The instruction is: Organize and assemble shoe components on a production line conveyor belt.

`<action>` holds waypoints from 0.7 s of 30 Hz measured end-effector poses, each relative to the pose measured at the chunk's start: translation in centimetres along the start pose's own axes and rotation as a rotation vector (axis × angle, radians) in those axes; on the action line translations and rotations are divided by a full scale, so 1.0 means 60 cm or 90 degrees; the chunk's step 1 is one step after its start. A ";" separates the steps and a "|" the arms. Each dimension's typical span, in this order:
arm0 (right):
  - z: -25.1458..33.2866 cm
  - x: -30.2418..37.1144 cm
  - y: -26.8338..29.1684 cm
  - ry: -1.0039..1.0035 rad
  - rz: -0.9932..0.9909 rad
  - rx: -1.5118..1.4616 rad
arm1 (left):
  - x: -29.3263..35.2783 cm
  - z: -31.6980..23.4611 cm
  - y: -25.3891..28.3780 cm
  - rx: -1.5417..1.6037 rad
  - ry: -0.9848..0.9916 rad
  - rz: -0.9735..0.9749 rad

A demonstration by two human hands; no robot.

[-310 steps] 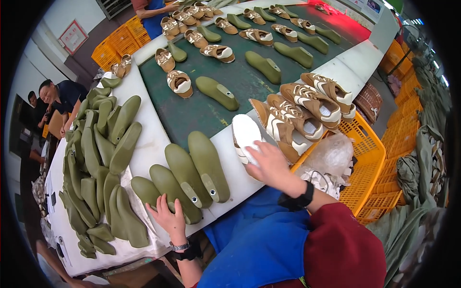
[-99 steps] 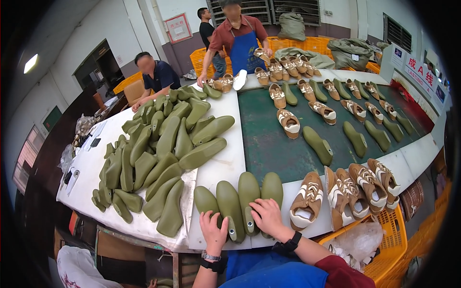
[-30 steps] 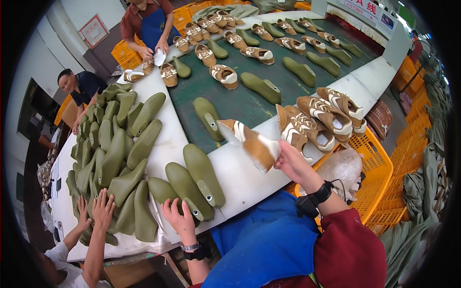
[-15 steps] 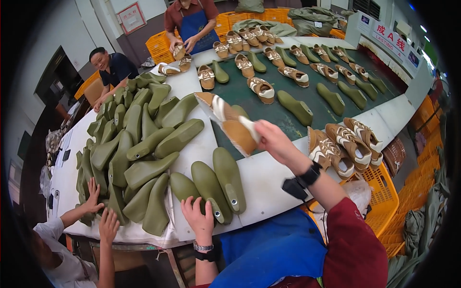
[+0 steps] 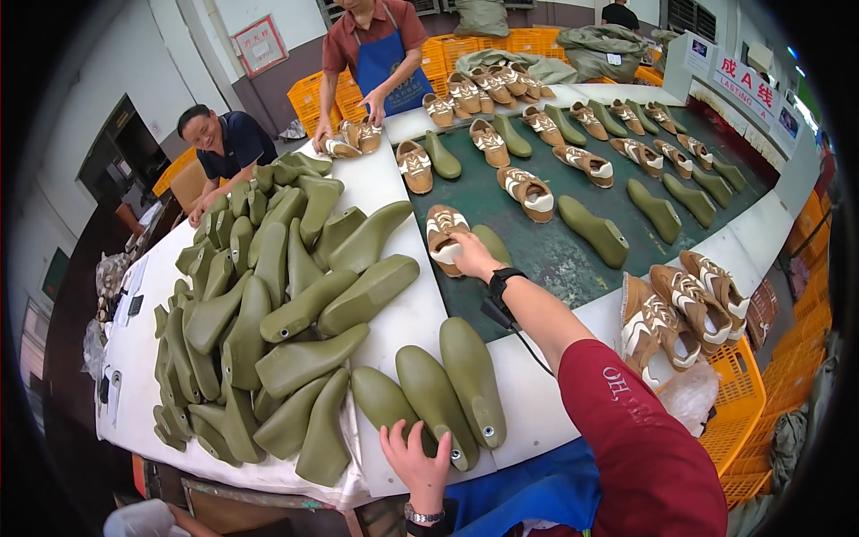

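Note:
My right hand pinches the heel end of a brown-and-white lace-up sneaker upper. The upper is at the left edge of the green conveyor belt, beside a green shoe last partly hidden by my hand. My left hand has its fingers spread at the near end of a green last, apparently touching it. Two more lasts, a middle one and a right one, lie alongside on the white table edge.
A big heap of green lasts covers the white table at left. Several uppers and lasts stand in rows on the belt. More uppers sit at right above an orange crate. Two people are across the table, one handling uppers.
My right hand has lowered the upper from mid-air to the belt, toe pointing away. My left hand stays by the near lasts. The hands at lower left have withdrawn; the view has shifted.

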State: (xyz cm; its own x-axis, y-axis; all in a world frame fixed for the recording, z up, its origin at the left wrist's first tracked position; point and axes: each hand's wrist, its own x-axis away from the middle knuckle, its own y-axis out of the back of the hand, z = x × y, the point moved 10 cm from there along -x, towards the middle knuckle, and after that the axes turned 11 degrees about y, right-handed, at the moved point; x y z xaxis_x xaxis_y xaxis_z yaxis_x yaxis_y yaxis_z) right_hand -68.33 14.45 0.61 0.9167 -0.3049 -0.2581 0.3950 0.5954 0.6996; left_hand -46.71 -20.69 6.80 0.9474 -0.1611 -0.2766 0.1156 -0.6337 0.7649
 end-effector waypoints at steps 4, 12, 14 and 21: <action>-0.015 0.032 0.001 -0.100 0.001 0.017 | -0.001 -0.001 0.004 -0.002 -0.010 -0.015; 0.281 0.161 0.081 0.114 0.065 -0.572 | 0.003 0.012 0.012 -0.012 -0.017 -0.071; 0.424 0.234 0.178 0.267 0.162 -0.660 | 0.002 0.001 0.005 -0.009 -0.049 -0.073; 0.715 0.521 0.445 0.768 0.309 -1.096 | 0.007 0.004 -0.002 -0.071 -0.082 -0.072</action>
State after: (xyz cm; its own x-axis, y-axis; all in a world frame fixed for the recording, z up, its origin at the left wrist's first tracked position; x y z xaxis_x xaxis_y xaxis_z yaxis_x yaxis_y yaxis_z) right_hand -31.71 -11.08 39.81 0.2439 0.1187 -0.9625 -0.8060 0.5767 -0.1331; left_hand -46.41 -20.85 6.43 0.8813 -0.1933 -0.4312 0.2585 -0.5666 0.7824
